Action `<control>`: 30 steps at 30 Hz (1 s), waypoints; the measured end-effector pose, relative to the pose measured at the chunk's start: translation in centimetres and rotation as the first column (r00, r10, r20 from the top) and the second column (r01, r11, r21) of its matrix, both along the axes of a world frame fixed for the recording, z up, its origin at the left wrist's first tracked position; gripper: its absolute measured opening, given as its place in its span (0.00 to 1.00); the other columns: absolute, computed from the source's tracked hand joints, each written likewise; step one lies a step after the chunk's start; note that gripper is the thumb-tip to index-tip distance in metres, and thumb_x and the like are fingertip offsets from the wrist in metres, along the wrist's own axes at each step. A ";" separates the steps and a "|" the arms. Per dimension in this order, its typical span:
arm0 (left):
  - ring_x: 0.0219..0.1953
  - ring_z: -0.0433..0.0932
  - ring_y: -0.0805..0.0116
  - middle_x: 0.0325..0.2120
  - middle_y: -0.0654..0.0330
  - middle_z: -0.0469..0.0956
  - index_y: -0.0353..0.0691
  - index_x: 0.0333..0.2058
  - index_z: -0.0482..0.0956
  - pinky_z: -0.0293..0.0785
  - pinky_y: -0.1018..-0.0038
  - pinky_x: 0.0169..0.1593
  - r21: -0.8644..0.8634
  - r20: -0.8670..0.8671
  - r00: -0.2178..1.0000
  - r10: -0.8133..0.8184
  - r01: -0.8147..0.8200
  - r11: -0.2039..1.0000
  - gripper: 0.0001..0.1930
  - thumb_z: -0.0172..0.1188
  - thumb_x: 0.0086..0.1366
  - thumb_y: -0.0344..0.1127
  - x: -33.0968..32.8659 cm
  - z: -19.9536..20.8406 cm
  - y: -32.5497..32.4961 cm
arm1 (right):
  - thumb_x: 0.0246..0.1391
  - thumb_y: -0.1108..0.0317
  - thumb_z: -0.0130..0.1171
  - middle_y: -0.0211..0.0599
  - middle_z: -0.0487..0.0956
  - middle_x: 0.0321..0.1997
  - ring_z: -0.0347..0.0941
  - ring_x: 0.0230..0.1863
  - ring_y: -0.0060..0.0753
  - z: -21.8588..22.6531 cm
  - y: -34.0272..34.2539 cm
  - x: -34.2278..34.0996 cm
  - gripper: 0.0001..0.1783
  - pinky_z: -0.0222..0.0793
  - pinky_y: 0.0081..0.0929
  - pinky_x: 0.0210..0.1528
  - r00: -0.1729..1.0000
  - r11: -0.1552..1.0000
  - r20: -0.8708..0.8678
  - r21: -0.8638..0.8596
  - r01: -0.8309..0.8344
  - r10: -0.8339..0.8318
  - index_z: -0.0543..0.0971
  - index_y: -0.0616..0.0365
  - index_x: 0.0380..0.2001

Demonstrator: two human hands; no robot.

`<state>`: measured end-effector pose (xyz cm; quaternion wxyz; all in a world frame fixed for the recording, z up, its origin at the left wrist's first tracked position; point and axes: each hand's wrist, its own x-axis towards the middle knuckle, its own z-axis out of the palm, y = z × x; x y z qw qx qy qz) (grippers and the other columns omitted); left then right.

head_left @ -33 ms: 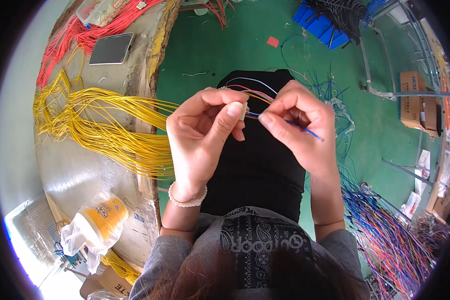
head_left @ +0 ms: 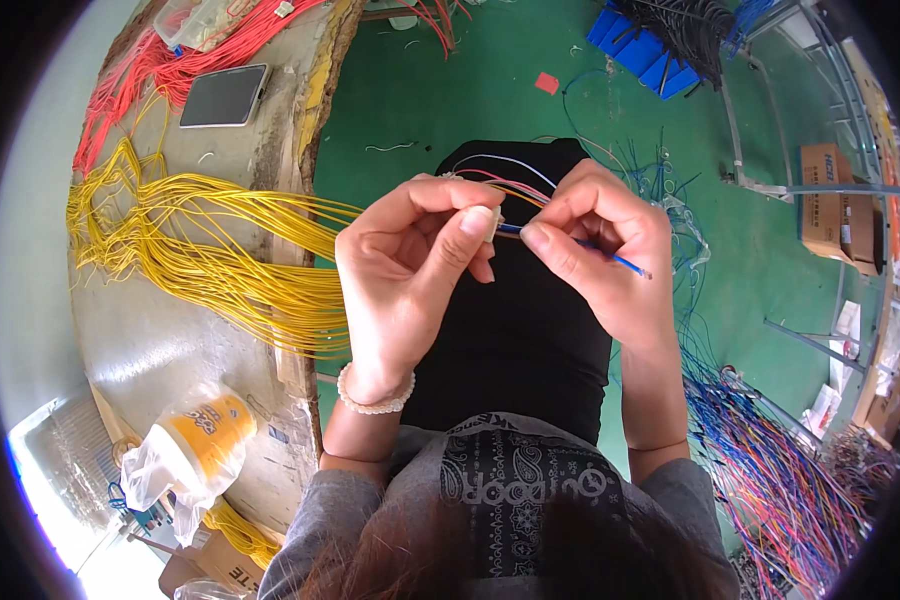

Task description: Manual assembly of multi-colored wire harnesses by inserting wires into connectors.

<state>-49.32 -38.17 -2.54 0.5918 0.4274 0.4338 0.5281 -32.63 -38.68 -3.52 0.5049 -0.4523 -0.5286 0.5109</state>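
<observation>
Over my lap, my left hand (head_left: 410,260) pinches a small off-white plastic connector (head_left: 495,224) between thumb and forefinger. My right hand (head_left: 600,255), close beside it, has its thumb and fingers closed on a blue wire (head_left: 625,265), whose loose tip sticks out past the palm. Several thin wires (head_left: 520,187), orange, pink and whitish, run between the two hands in a bundle. My fingers hide most of the connector and the wire ends at it.
On the worn table (head_left: 180,345) at left lie yellow wires (head_left: 240,270), red wires (head_left: 130,95), a phone (head_left: 225,97) and a bagged yellow cup (head_left: 210,430). Multicoloured wires (head_left: 780,470) hang at right. Beyond are a blue bin (head_left: 630,50), metal frame (head_left: 830,188) and cardboard box (head_left: 825,205).
Both hands and the connector have shifted very slightly to the right. The grips look the same.
</observation>
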 end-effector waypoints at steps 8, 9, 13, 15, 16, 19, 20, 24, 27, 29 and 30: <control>0.27 0.73 0.78 0.32 0.59 0.77 0.27 0.38 0.77 0.72 0.83 0.30 0.048 -0.024 0.998 -0.061 0.062 0.997 0.07 0.58 0.63 0.25 0.0 -0.4 -0.1 | 0.51 0.75 0.63 0.27 0.69 0.28 0.61 0.25 0.10 -0.6 0.2 -0.3 0.06 0.55 0.11 0.25 1.000 1.000 -0.004 0.002 -0.027 0.027 0.75 0.63 0.25; 0.27 0.73 0.79 0.32 0.60 0.77 0.27 0.38 0.77 0.72 0.84 0.30 0.059 0.000 0.999 -0.035 0.035 0.998 0.07 0.58 0.63 0.25 0.1 -0.4 -0.1 | 0.54 0.74 0.61 0.27 0.70 0.28 0.62 0.25 0.10 -0.8 0.3 -0.4 0.06 0.56 0.11 0.25 0.999 1.000 -0.027 0.007 -0.022 0.022 0.76 0.63 0.25; 0.27 0.72 0.81 0.31 0.63 0.76 0.30 0.38 0.77 0.70 0.85 0.30 0.108 -0.135 0.986 0.099 -0.084 0.991 0.05 0.58 0.64 0.25 0.0 -0.4 0.4 | 0.62 0.71 0.51 0.29 0.72 0.29 0.65 0.25 0.15 -1.2 0.9 -0.2 0.09 0.60 0.13 0.27 0.998 0.997 0.044 -0.075 -0.032 0.035 0.75 0.65 0.29; 0.27 0.72 0.83 0.30 0.65 0.76 0.32 0.37 0.77 0.70 0.85 0.30 0.132 -0.246 0.957 0.154 -0.125 0.983 0.05 0.58 0.62 0.23 0.1 -0.2 0.6 | 0.66 0.68 0.44 0.33 0.73 0.28 0.70 0.24 0.25 -1.5 1.5 -0.6 0.11 0.63 0.25 0.26 0.939 0.954 0.299 0.290 0.080 -0.169 0.73 0.63 0.36; 0.27 0.71 0.82 0.30 0.64 0.75 0.31 0.37 0.77 0.69 0.85 0.32 0.221 -0.323 0.942 0.095 -0.022 0.975 0.05 0.57 0.61 0.21 0.2 -0.1 0.6 | 0.67 0.67 0.41 0.36 0.74 0.26 0.73 0.23 0.32 -1.5 1.7 -0.6 0.11 0.64 0.33 0.24 0.898 0.950 0.393 0.303 0.078 -0.199 0.71 0.62 0.39; 0.31 0.73 0.80 0.30 0.64 0.75 0.30 0.39 0.76 0.70 0.85 0.36 0.363 -0.497 0.867 0.032 0.174 0.915 0.10 0.58 0.57 0.16 0.6 0.3 0.2 | 0.57 0.74 0.50 0.40 0.73 0.22 0.74 0.24 0.44 -1.0 1.4 -0.6 0.05 0.67 0.38 0.29 0.592 0.966 0.777 0.259 0.006 -0.212 0.66 0.60 0.36; 0.31 0.73 0.80 0.30 0.64 0.75 0.30 0.39 0.77 0.70 0.85 0.36 0.317 -0.478 0.878 -0.003 0.176 0.932 0.11 0.58 0.56 0.16 0.7 0.5 0.0 | 0.57 0.74 0.50 0.40 0.73 0.22 0.74 0.24 0.44 -0.8 1.2 -0.6 0.05 0.67 0.38 0.29 0.594 0.966 0.776 0.259 0.005 -0.211 0.66 0.60 0.36; 0.31 0.73 0.80 0.29 0.64 0.75 0.31 0.36 0.77 0.71 0.84 0.35 0.362 -0.528 0.848 -0.034 0.261 0.895 0.09 0.59 0.56 0.16 0.6 0.5 0.2 | 0.51 0.77 0.53 0.38 0.74 0.20 0.75 0.26 0.45 -0.2 0.9 -0.8 0.11 0.68 0.38 0.28 0.495 0.983 0.853 0.185 0.011 -0.167 0.64 0.59 0.36; 0.29 0.72 0.81 0.29 0.65 0.75 0.30 0.33 0.78 0.69 0.85 0.32 0.362 -0.457 0.889 0.002 0.185 0.914 0.06 0.59 0.57 0.17 0.6 0.2 0.4 | 0.49 0.78 0.56 0.39 0.76 0.24 0.77 0.29 0.42 -0.3 1.1 -0.7 0.13 0.70 0.34 0.30 0.634 0.980 0.760 0.198 -0.010 -0.147 0.66 0.60 0.37; 0.28 0.71 0.82 0.29 0.64 0.75 0.30 0.33 0.78 0.68 0.85 0.31 0.293 -0.400 0.917 -0.006 0.134 0.947 0.04 0.59 0.58 0.18 0.5 0.1 0.3 | 0.48 0.79 0.58 0.40 0.78 0.27 0.78 0.31 0.39 -0.4 1.1 -0.3 0.14 0.72 0.32 0.31 0.770 0.979 0.626 0.205 -0.012 -0.121 0.68 0.60 0.38; 0.26 0.70 0.82 0.28 0.64 0.75 0.30 0.32 0.78 0.67 0.86 0.29 0.230 -0.340 0.940 -0.024 0.108 0.967 0.03 0.59 0.59 0.20 0.5 0.0 0.3 | 0.50 0.79 0.59 0.38 0.77 0.31 0.78 0.32 0.34 -0.4 0.9 0.0 0.13 0.72 0.29 0.34 0.895 0.984 0.445 0.170 -0.048 -0.033 0.70 0.60 0.39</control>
